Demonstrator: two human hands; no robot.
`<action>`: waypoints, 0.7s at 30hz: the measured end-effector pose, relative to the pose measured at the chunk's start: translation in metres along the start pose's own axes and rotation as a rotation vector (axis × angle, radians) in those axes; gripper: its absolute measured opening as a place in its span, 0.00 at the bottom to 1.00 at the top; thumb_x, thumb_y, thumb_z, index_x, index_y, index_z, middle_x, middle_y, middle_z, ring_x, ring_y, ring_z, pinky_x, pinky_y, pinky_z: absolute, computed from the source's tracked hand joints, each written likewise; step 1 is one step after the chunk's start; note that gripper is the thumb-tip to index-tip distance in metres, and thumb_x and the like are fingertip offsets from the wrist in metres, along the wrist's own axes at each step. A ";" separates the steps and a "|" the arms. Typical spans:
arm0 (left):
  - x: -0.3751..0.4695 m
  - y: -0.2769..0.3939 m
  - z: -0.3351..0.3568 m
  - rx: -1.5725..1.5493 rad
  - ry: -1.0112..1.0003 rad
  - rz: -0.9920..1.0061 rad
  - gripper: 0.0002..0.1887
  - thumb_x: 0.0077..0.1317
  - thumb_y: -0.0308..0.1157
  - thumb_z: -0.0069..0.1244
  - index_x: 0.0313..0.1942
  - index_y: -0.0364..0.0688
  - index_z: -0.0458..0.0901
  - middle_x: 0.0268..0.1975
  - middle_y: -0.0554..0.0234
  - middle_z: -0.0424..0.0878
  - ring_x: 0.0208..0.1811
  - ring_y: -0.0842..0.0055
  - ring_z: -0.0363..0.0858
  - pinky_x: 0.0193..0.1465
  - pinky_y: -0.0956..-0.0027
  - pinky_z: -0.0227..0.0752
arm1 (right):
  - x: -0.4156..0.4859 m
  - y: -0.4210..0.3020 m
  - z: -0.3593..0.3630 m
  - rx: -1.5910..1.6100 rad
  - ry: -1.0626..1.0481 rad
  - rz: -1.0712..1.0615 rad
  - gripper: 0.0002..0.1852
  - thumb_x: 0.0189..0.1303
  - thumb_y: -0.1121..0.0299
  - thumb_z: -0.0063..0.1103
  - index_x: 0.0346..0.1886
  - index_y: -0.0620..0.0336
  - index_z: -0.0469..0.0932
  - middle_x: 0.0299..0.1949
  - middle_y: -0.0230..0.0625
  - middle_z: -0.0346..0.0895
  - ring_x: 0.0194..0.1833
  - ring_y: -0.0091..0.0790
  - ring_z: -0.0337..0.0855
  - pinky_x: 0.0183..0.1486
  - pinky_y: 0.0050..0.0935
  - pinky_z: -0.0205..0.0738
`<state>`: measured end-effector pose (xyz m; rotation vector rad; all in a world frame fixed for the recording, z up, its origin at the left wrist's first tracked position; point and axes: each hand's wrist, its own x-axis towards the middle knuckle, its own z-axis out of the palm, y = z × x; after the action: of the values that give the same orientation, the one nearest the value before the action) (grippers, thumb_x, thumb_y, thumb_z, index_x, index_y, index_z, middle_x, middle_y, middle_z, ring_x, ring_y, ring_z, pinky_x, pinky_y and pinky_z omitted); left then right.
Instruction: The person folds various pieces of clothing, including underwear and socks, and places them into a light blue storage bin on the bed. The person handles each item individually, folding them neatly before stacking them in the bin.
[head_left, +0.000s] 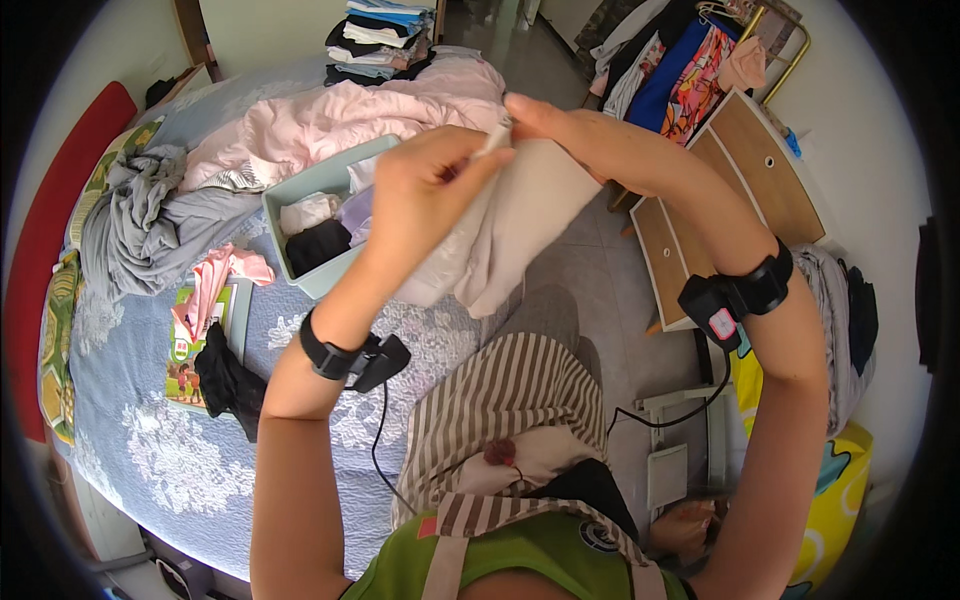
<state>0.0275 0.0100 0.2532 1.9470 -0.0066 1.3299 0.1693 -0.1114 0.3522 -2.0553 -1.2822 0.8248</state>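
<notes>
A beige cloth garment (525, 202) hangs from both of my hands, in front of me and above the bed's edge. My left hand (435, 176) pinches its upper edge between thumb and fingers. My right hand (559, 131) grips the cloth's other side, its thumb raised and its fingers partly hidden behind the fabric. Just left of the cloth, a pale green fabric bin (300, 283) rests on the bed. Inside it lie a black folded cloth (319, 246), a white one (309, 214) and a lavender one (356, 214). My left forearm covers part of the bin.
A blue floral quilt (187, 457) covers the bed. On it lie a pink garment (206, 289) and a black garment (229, 375) over a picture book (184, 375). Behind are a pink duvet (337, 116) and stacked folded clothes (379, 41). A wooden drawer chest (776, 176) stands right.
</notes>
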 end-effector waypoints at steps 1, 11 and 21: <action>0.000 0.005 0.006 0.105 0.022 0.132 0.05 0.60 0.27 0.59 0.34 0.36 0.83 0.21 0.66 0.75 0.20 0.79 0.71 0.24 0.72 0.64 | 0.003 -0.001 0.004 0.078 0.036 0.066 0.33 0.66 0.39 0.47 0.40 0.67 0.79 0.32 0.33 0.77 0.34 0.25 0.73 0.34 0.27 0.67; -0.014 -0.010 -0.011 0.022 0.028 0.191 0.15 0.66 0.37 0.53 0.46 0.35 0.80 0.40 0.62 0.82 0.36 0.73 0.80 0.40 0.70 0.74 | 0.012 0.015 0.019 -0.157 -0.033 -0.356 0.23 0.56 0.74 0.48 0.57 0.59 0.79 0.42 0.39 0.84 0.41 0.25 0.81 0.43 0.26 0.73; -0.156 -0.101 -0.008 -1.233 -0.537 -1.106 0.56 0.56 0.74 0.39 0.72 0.37 0.53 0.71 0.51 0.61 0.72 0.61 0.61 0.73 0.53 0.54 | 0.038 0.062 0.037 -0.007 -0.024 -0.551 0.22 0.60 0.72 0.57 0.59 0.56 0.77 0.50 0.36 0.83 0.46 0.22 0.80 0.51 0.23 0.73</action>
<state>-0.0093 0.0247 0.0717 0.8430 -0.0070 -0.0644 0.1896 -0.0939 0.2751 -1.5707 -1.7486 0.5856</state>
